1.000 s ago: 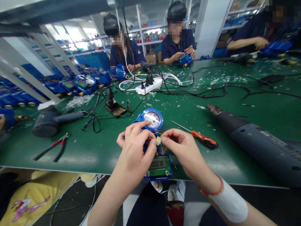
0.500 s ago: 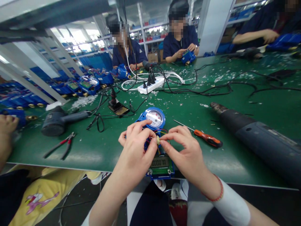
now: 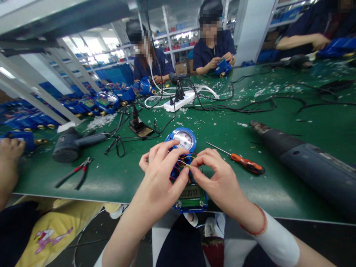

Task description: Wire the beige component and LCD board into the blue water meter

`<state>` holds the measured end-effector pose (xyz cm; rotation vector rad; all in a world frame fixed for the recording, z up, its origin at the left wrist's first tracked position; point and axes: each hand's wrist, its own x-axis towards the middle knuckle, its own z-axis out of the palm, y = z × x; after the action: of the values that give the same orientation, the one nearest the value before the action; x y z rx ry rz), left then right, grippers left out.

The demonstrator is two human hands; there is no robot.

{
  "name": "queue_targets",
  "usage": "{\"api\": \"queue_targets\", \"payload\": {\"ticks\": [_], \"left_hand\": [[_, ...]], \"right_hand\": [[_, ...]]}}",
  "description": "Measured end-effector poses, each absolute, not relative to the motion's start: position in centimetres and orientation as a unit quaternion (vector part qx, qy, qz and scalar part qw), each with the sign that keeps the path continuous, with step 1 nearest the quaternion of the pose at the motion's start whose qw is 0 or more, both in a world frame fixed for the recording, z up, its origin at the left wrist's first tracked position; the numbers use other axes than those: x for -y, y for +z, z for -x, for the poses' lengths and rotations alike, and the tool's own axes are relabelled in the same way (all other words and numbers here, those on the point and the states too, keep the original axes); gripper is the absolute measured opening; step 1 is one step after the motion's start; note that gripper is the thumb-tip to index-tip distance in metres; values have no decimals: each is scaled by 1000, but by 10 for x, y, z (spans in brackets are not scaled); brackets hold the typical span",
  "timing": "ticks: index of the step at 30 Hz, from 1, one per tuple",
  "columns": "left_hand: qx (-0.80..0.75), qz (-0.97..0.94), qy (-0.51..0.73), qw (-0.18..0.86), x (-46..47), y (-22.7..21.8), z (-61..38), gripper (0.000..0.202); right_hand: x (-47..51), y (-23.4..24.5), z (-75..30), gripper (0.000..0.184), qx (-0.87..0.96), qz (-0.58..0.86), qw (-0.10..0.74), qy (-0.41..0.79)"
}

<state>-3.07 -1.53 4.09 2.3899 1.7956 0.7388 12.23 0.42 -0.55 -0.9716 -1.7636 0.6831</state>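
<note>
A blue water meter (image 3: 191,142) lies at the table's front edge, its round dial at the far end. At the near end a green circuit board carries a digit display (image 3: 190,192). Thin coloured wires (image 3: 182,162) run between the two. My right hand (image 3: 219,174) pinches a small pale yellow piece (image 3: 188,167) among these wires; its exact kind is unclear. Over the meter's left side is my left hand (image 3: 160,174), thumb and index finger apart. Its thumb tip is close to the pale piece, and whether they touch I cannot tell.
An orange-handled screwdriver (image 3: 247,164) and a large hot-air gun (image 3: 308,159) lie to the right. Red-handled pliers (image 3: 74,173) and a grey heat gun (image 3: 69,145) lie left. Beyond are a white power strip (image 3: 179,101), cables and co-workers. At far left rests another person's hand (image 3: 9,159).
My left index finger has lifted away from the thumb and the pale piece, which stays in my right fingertips. The pale piece has dropped slightly. The view has shifted a little.
</note>
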Motion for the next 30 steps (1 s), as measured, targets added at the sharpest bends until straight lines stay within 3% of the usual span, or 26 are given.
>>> {"api": "queue_targets", "payload": {"ticks": [3, 21, 30], "left_hand": [[-569, -793, 216, 34, 14, 40, 31, 13], [-569, -793, 216, 36, 12, 41, 28, 22], [-607, -760, 231, 20, 15, 37, 32, 29]], "right_hand": [[-4, -5, -123, 14, 719, 407, 474, 305], [-6, -4, -131, 20, 685, 391, 444, 426], [-8, -11, -132, 20, 685, 408, 466, 383]]}}
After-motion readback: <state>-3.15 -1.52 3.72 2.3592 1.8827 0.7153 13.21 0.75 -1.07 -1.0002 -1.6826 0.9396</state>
